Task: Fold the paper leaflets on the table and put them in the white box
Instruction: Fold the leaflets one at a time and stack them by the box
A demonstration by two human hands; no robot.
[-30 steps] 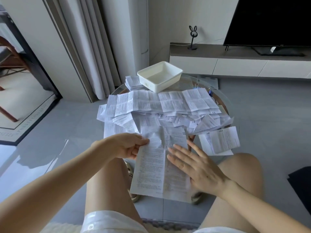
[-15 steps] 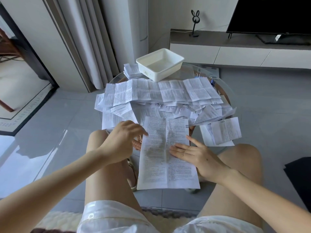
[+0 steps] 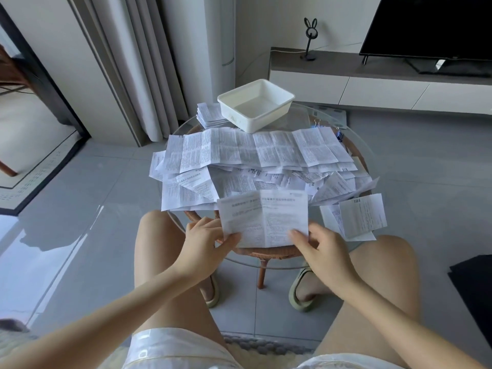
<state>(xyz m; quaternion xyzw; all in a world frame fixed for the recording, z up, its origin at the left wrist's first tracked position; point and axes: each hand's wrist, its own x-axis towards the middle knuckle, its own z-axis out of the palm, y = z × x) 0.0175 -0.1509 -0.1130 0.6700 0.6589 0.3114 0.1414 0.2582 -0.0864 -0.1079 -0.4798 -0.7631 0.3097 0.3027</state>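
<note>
creased printed leaflet (image 3: 263,219), pinched both corners

A round glass table (image 3: 303,121) stands on a wicker base (image 3: 266,253) over a grey tiled floor (image 3: 399,145). At its far edge sits a white box (image 3: 247,121), tilted askew to the table, with a small stack (image 3: 209,115) of folded leaflets touching its left side. Just in front of the box, a loose pile (image 3: 239,179) of open leaflets covers most of the glass, a long creased strip (image 3: 255,150) lying across its top. Two binder clips (image 3: 316,123) lie at the far right. Two more sheets (image 3: 359,217) lie apart at the near right, overhanging the edge.
</note>
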